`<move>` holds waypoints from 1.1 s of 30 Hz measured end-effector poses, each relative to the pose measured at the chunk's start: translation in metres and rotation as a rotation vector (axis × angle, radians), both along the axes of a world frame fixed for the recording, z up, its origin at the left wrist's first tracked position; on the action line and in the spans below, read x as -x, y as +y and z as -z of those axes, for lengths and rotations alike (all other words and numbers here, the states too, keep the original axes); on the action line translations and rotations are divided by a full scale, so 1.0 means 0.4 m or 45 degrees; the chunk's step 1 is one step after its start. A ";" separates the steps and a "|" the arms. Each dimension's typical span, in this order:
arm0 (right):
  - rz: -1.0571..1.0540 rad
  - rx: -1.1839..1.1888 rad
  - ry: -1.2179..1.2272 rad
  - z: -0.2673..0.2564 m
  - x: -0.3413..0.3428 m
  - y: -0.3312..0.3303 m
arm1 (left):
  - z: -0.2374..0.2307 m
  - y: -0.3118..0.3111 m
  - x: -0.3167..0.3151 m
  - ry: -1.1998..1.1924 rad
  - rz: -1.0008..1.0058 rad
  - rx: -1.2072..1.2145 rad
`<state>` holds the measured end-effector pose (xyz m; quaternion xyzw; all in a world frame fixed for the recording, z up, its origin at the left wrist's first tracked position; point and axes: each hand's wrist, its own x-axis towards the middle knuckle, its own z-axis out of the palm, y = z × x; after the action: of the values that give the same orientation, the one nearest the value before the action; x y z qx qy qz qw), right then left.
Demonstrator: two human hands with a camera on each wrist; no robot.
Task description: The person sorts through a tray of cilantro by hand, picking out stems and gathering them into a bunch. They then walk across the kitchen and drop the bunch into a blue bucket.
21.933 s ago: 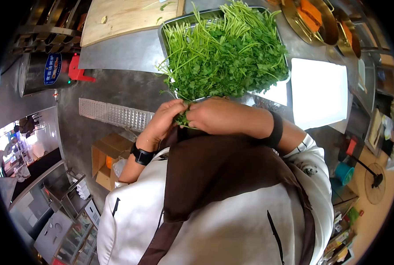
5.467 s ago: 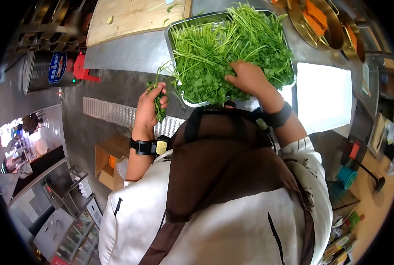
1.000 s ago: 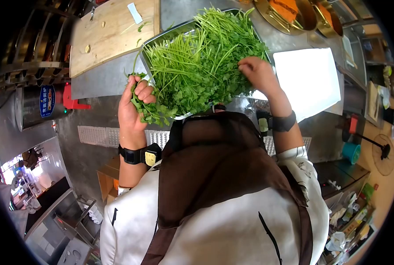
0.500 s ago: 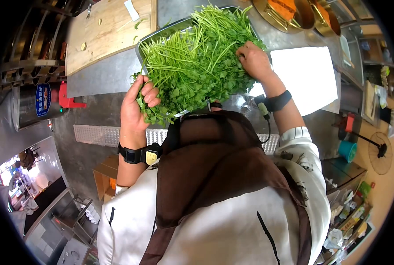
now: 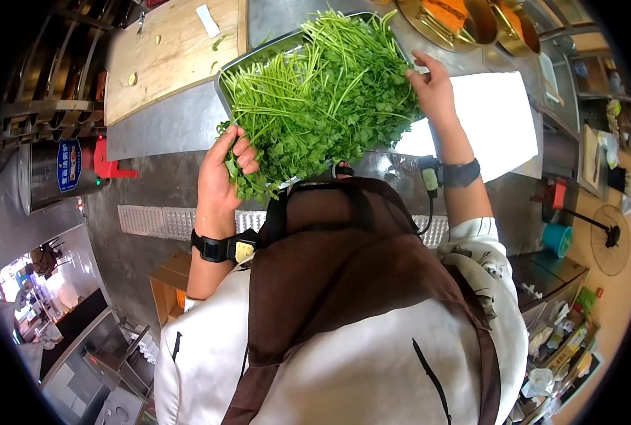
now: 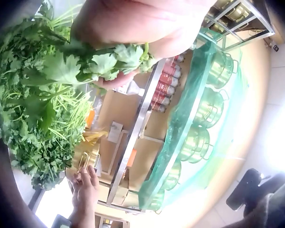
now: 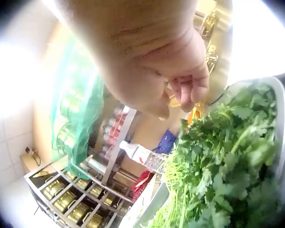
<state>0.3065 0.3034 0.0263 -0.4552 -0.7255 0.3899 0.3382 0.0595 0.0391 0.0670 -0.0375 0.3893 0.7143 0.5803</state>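
A metal tray (image 5: 222,83) is heaped with coriander (image 5: 329,106), the pale stems toward the back and the leaves toward the person. At the tray's near left corner the left hand (image 5: 223,170) grips a small bunch of coriander sprigs (image 6: 111,61), its fingers curled round them. Leaves spill out below that fist in the head view. The right hand (image 5: 434,88) hovers by the tray's right side, beside the leaf edge of the heap, thumb and forefinger spread apart. Nothing shows between its fingers (image 7: 186,92) in the right wrist view.
A wooden board (image 5: 167,57) with a few scraps lies behind left on the metal counter (image 5: 159,127). White sheet-like container (image 5: 496,120) sits right of the tray. Brass pans (image 5: 457,25) with orange contents stand behind right. Below the counter edge lies a perforated floor strip (image 5: 177,221).
The right hand touched the heap's right side half a second ago and has since lifted away to the right, fingers parting. The left hand keeps its sprigs; long ago both hands worked together over sprigs.
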 end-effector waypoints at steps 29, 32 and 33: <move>-0.711 0.751 0.335 0.054 0.333 -0.136 | 0.171 -0.075 0.060 0.829 0.090 0.681; -0.564 0.606 0.029 0.037 0.318 -0.153 | 0.171 -0.040 0.048 1.091 0.190 0.719; -0.483 0.492 -0.283 0.061 0.313 -0.151 | 0.168 -0.028 0.046 1.289 0.197 0.750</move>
<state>0.1812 0.2431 0.0021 -0.4072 -0.7425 0.5251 0.0847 0.0412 0.0280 -0.0001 0.1769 0.8014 0.4607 0.3380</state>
